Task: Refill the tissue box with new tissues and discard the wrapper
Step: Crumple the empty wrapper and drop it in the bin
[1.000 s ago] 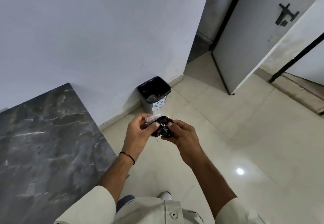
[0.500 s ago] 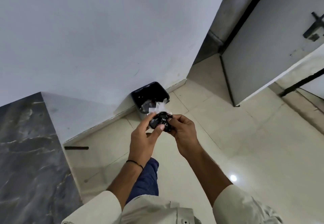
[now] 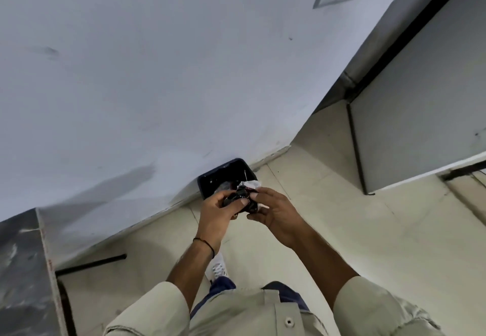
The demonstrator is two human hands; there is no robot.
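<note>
I see both hands raised in front of the body, meeting over the floor (image 3: 342, 230) just short of the bin (image 3: 223, 178). The left hand (image 3: 218, 213) pinches the wrapper (image 3: 240, 195) between thumb and curled fingers, its thumb lying across the dark, crumpled bundle. The right hand (image 3: 276, 210) closes on the same wrapper from the other side, fingers bent around it and thumb tucked beneath. The wrapper is balled up, mostly black with a hint of red, and a white scrap sticks out of its top toward the bin. From my view the bundle overlaps the bin's near rim; I cannot tell whether it is directly above the opening. The bin is dark, open-topped, standing on the floor against the wall (image 3: 157, 86), with some rubbish visible inside. A thin black band circles the left wrist. At far left I see the edge of a dark marbled counter (image 3: 18, 270). A grey door (image 3: 420, 125) stands to the right.
</note>
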